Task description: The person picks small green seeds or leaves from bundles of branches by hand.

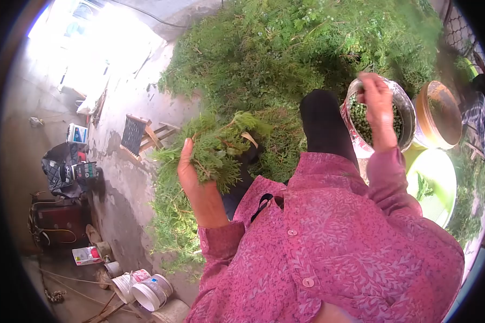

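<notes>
My left hand is closed around a leafy conifer sprig, the thumb lying along its stem. Over the rim of a bucket hangs my right hand, fingers curled together; whatever they may hold is hidden. Small round green cones fill part of that bucket, below and beside the right hand. A large heap of cut conifer branches spreads in front of me, with more foliage beside my legs.
Right of the bucket stand a tilted round tub and a pale green basin with a sprig inside. A small wooden stool is on the floor at left. White buckets lie lower left, near a dark red box.
</notes>
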### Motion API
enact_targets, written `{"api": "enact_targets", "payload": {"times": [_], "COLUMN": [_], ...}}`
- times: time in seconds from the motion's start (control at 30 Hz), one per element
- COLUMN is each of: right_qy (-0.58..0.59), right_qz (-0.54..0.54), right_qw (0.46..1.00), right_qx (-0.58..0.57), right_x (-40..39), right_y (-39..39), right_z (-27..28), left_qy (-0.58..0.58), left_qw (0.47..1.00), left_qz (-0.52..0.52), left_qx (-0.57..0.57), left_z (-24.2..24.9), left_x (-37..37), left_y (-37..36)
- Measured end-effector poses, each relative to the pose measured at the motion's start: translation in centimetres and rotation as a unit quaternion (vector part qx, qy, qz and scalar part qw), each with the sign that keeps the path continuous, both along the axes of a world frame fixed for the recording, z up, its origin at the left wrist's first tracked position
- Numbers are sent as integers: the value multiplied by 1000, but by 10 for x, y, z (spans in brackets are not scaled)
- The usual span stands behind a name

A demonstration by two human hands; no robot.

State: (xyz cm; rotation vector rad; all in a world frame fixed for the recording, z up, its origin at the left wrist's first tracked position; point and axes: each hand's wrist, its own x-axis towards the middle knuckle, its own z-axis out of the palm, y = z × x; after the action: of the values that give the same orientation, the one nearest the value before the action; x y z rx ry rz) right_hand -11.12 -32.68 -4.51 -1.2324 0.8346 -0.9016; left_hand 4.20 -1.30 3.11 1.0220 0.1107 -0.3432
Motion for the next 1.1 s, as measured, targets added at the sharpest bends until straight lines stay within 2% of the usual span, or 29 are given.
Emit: {"api": "enact_targets", "payload": {"times": [0.03, 0.07, 0.1, 0.13, 0.17, 0.23, 0.33, 0.4, 0.43, 0.47, 0.53, 0.57, 0.63, 0.83, 1.1], "right_qy": [48, 190, 328, 509, 510, 494, 339, 164, 126, 58, 4, 8, -76, -109, -71], "right_qz": [-44, -74, -102, -46, -47, -8, 88, 221, 276, 338, 459, 481, 470, 425, 407], "right_qw": [995, 964, 902, 794, 793, 785, 910, 955, 945, 938, 888, 877, 878, 886, 905], "right_qx": [-77, -172, -262, -329, -330, -373, -224, -114, -119, -41, 10, -18, 49, 150, 100], "right_x": [-16, -28, -40, -50, -56, -62, -31, -5, 5, 15, 31, 39, 53, 62, 67], "right_y": [-17, -36, -52, -60, -61, -49, -16, 11, 34, 55, 84, 94, 113, 117, 115], "right_z": [-6, -20, -36, -41, -51, -54, -37, -23, -3, 7, 15, 15, 7, 14, 6], "left_qy": [13, 26, 28, 29, 28, 39, 58, 62, 87, 111, 119, 129, 131, 119, 133], "left_qw": [1000, 999, 999, 999, 999, 998, 998, 997, 996, 993, 992, 991, 991, 991, 989], "left_qz": [-6, -12, -12, -12, -11, -22, -35, -33, -25, -16, -5, 5, 3, -27, -36], "left_qx": [-17, -34, -35, -35, -34, -37, -19, -5, -20, -35, -31, -27, -30, -49, -50], "left_z": [-9, -16, -22, -26, -30, -35, -34, -27, -22, -20, -20, -20, -20, -21, -27], "left_x": [7, 11, 13, 14, 15, 16, 12, 8, 5, 2, 1, -1, -5, -8, -10], "left_y": [5, 8, 10, 10, 9, 6, -1, -11, -15, -19, -22, -23, -24, -19, -23]}}
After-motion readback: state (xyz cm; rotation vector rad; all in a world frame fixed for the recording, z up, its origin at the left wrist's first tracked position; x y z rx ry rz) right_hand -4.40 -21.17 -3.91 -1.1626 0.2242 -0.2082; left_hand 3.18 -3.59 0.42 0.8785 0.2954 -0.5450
